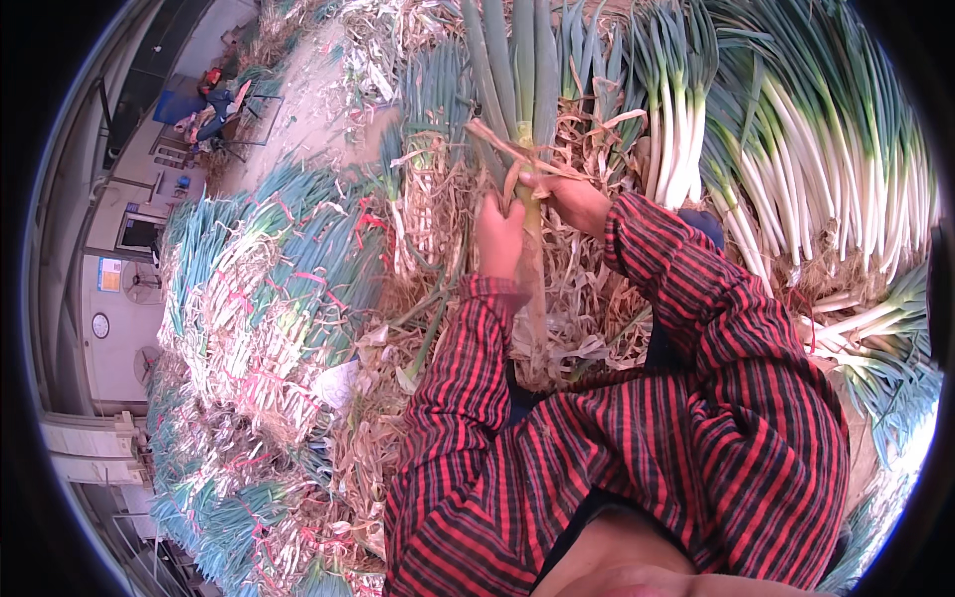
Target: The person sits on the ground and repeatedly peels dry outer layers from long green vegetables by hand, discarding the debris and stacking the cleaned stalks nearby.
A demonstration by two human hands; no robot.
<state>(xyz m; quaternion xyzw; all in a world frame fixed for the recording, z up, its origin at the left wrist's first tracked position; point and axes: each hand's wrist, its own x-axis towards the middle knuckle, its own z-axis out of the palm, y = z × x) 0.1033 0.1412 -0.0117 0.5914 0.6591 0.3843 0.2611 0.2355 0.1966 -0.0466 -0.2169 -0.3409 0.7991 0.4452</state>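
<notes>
Both of my hands are at one long green onion [533,231], whose green leaves point away from me and whose roots hang near my lap. My left hand [501,233] has its fingers closed on dry outer leaves at the stalk's left side. From the right, my right hand [568,200] pinches the dry brown leaves [522,158] where the stalk meets the green part. To the right stand peeled green onions [675,142] with clean white stalks. Unpeeled green onions [433,164] with dry husks lie just beyond my left hand.
Dry stripped leaves [574,298] cover the ground around my knees. Bundles of green onions [276,298] tied with red ties are heaped at the left. A large row of peeled green onions [828,164] lies at the right. A person [218,104] is at the far upper left.
</notes>
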